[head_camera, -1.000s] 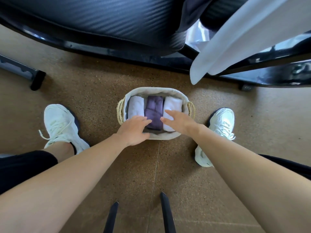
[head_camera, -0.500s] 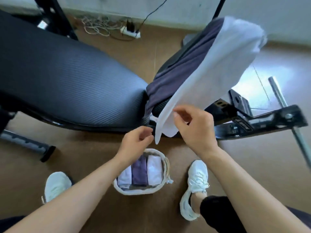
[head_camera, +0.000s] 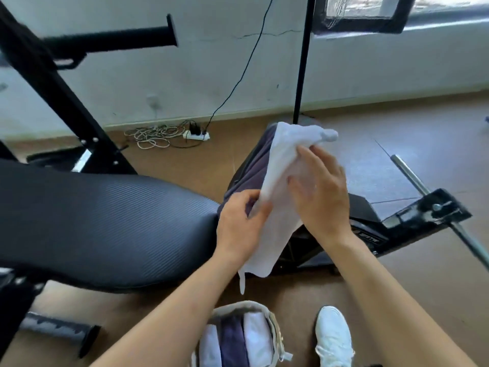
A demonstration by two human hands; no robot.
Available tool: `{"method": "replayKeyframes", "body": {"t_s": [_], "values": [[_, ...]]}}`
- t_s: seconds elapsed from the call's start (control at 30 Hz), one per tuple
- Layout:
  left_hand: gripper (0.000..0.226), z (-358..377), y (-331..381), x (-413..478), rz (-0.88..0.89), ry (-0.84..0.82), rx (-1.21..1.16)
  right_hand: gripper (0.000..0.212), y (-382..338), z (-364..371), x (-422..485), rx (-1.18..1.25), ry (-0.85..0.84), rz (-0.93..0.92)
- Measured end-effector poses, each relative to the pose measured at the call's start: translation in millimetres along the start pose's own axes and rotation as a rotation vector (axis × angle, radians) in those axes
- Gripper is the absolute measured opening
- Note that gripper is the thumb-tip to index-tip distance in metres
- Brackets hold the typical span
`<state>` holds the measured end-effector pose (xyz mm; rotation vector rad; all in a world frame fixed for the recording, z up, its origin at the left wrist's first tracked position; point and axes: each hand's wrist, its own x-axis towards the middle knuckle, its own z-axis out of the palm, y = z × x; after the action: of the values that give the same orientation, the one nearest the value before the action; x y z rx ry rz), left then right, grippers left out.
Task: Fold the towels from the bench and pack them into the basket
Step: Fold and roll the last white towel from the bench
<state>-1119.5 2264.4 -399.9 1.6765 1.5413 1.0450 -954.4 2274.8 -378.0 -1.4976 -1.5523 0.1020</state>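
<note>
A white towel (head_camera: 283, 165) hangs off the raised end of the black bench (head_camera: 100, 221), lying over a purple towel (head_camera: 254, 168). My left hand (head_camera: 240, 229) pinches the white towel's left edge low down. My right hand (head_camera: 322, 192) grips the same towel higher up, bunching it near its top. On the floor between my feet stands the woven basket (head_camera: 275, 321) with three rolled towels, white, purple (head_camera: 234, 343) and white, side by side.
The bench frame and a steel bar (head_camera: 434, 197) stretch out to the right. A black rack upright (head_camera: 53, 83) stands at the left. Cables and a power strip (head_camera: 195, 135) lie by the wall. My white shoe (head_camera: 333, 337) sits right of the basket.
My hands left the basket and rose to the bench. Both have taken hold of the white towel, which is now bunched and pulled off the purple one. My view tilted upward.
</note>
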Motion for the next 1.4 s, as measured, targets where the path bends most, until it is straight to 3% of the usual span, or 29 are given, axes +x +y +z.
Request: {"method": "replayKeyframes", "body": {"t_s": [0.07, 0.27, 0.37, 0.47, 0.6, 0.67, 0.77, 0.9, 1.03, 1.2, 1.4], "values": [[0.009, -2, 8, 0, -0.007, 0.038, -0.064, 0.056, 3, -1, 3, 0.056, -0.015, 0.003], [0.011, -16, 46, -14, 0.145, 0.024, -0.266, 0.043, 5, -14, 12, 0.185, -0.001, 0.068], [0.017, -18, 75, -14, 0.256, -0.054, -0.259, 0.059, 1, -30, 16, 0.144, 0.012, 0.016], [0.021, -20, 94, -16, 0.34, -0.179, -0.184, 0.066, -2, -55, 19, 0.066, -0.173, -0.097], [0.016, -28, 91, -26, 0.404, -0.263, -0.112, 0.039, -1, -90, 22, 0.077, -0.4, -0.087], [0.014, -34, 84, -32, 0.404, -0.248, -0.098, 0.033, 0, -102, 20, 0.042, -0.505, -0.073], [0.013, -40, 75, -44, 0.381, -0.266, -0.057, 0.02, -3, -102, 15, -0.002, -0.516, -0.114], [0.011, -39, 63, -53, 0.323, -0.256, -0.024, 0.027, -1, -101, 5, -0.022, -0.569, -0.114], [0.017, -40, 55, -59, 0.216, -0.238, -0.065, 0.024, 0, -105, -9, 0.186, -0.655, 0.0], [0.013, -58, 51, -77, 0.176, -0.218, -0.065, 0.016, -9, -105, -40, 0.512, -0.877, 0.1], [0.01, -90, 41, -120, 0.154, -0.214, -0.048, 0.036, -24, -107, -100, 0.449, -0.921, 0.221]]}}
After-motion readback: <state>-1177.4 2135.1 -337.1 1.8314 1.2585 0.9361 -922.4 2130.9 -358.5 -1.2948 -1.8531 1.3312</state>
